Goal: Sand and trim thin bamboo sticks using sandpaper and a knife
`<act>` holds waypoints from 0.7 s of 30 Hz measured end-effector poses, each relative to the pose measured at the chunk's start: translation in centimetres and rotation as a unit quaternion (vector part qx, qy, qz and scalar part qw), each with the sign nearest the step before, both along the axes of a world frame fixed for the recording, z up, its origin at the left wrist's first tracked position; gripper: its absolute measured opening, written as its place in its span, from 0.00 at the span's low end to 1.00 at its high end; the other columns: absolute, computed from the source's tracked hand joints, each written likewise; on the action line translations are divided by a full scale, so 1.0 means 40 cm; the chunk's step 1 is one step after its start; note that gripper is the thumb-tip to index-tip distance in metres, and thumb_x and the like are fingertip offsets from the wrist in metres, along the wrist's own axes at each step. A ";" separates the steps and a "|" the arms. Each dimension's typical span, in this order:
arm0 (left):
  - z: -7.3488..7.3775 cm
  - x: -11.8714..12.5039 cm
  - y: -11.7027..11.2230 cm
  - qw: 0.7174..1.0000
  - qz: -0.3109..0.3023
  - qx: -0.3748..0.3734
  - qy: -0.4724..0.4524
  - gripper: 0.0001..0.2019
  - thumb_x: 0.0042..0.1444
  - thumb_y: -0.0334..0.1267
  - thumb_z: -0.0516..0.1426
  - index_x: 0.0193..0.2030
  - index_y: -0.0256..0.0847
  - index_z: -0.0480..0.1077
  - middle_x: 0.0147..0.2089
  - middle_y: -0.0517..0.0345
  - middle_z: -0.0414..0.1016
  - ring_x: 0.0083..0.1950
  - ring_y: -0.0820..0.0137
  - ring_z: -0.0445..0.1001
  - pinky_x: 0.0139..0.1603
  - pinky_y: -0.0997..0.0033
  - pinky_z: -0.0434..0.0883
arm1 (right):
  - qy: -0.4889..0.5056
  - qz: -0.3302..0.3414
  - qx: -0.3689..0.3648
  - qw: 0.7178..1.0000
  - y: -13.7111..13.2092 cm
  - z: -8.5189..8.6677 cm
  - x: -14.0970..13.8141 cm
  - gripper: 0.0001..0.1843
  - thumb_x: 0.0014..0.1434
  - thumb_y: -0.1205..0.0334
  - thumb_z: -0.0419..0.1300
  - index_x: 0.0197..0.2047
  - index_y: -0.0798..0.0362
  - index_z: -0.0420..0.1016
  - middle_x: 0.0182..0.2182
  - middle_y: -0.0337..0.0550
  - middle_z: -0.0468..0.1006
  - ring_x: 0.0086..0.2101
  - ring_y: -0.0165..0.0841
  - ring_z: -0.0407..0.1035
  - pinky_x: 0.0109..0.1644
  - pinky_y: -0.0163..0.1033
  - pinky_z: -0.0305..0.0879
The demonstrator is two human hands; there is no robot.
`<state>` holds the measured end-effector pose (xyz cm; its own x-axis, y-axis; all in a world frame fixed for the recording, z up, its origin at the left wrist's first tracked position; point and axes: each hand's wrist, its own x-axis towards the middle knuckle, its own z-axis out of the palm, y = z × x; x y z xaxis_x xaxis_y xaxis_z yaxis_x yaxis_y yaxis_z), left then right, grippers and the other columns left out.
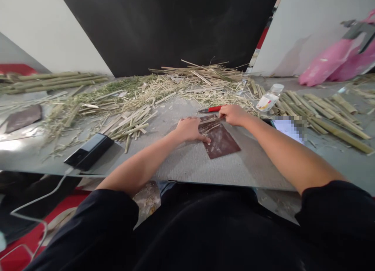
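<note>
My left hand (190, 129) rests on the left edge of a dark brown sheet of sandpaper (222, 142) on the grey table, fingers curled, one fingertip pressing the sheet. My right hand (234, 113) is closed round a thin bamboo strip (208, 120) that lies across the top of the sheet. A red-handled knife (211, 109) lies just beyond the sheet, close to my right hand.
Bamboo shavings and split strips (175, 89) cover the far table. Green bamboo stalks lie at the left (52, 81) and right (325, 110). A black power bank (89, 150) with a white cable, a phone (285, 127), a small bottle (269, 99) and pink bags (336, 61) are around.
</note>
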<state>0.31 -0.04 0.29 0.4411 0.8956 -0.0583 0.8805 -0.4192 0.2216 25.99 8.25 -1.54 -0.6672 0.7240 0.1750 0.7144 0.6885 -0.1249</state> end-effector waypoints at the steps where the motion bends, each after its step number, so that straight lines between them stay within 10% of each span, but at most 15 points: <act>1: 0.000 0.000 0.000 1.000 0.000 0.002 0.000 0.54 0.38 0.79 0.67 0.68 0.47 0.70 0.66 0.43 0.76 0.66 0.39 0.72 0.64 0.44 0.68 | -0.006 0.009 0.006 1.000 -0.004 -0.002 -0.014 0.12 0.51 0.75 0.59 0.35 0.52 0.79 0.37 0.45 0.82 0.38 0.38 0.72 0.40 0.40 0.57; 6: -0.008 -0.002 0.002 1.000 0.009 0.020 0.005 0.52 0.37 0.78 0.68 0.62 0.44 0.74 0.62 0.42 0.79 0.64 0.40 0.74 0.63 0.45 0.70 | -0.022 0.116 0.019 0.993 -0.042 -0.006 -0.115 0.06 0.55 0.71 0.60 0.34 0.53 0.78 0.37 0.48 0.81 0.39 0.39 0.71 0.40 0.41 0.56; 12: -0.008 -0.001 0.008 1.000 -0.009 0.019 0.001 0.53 0.38 0.79 0.67 0.66 0.48 0.71 0.67 0.44 0.76 0.67 0.40 0.72 0.64 0.45 0.69 | 0.006 0.020 0.006 1.000 -0.009 0.005 -0.024 0.11 0.51 0.76 0.57 0.33 0.52 0.78 0.38 0.47 0.82 0.42 0.40 0.74 0.42 0.41 0.58; 17: -0.009 -0.003 0.010 1.000 0.000 0.024 0.005 0.50 0.36 0.79 0.68 0.60 0.45 0.75 0.60 0.43 0.80 0.63 0.42 0.75 0.62 0.48 0.71 | -0.024 0.100 0.024 0.994 -0.062 0.004 -0.123 0.06 0.54 0.70 0.61 0.35 0.53 0.78 0.38 0.50 0.82 0.38 0.40 0.72 0.39 0.42 0.57; 21: -0.007 -0.005 0.009 1.000 -0.006 0.022 0.001 0.51 0.37 0.80 0.67 0.62 0.47 0.73 0.63 0.44 0.78 0.66 0.40 0.73 0.63 0.46 0.70 | 0.001 0.076 -0.014 0.997 -0.031 0.008 -0.060 0.12 0.53 0.74 0.58 0.36 0.52 0.80 0.40 0.46 0.84 0.42 0.39 0.74 0.40 0.40 0.58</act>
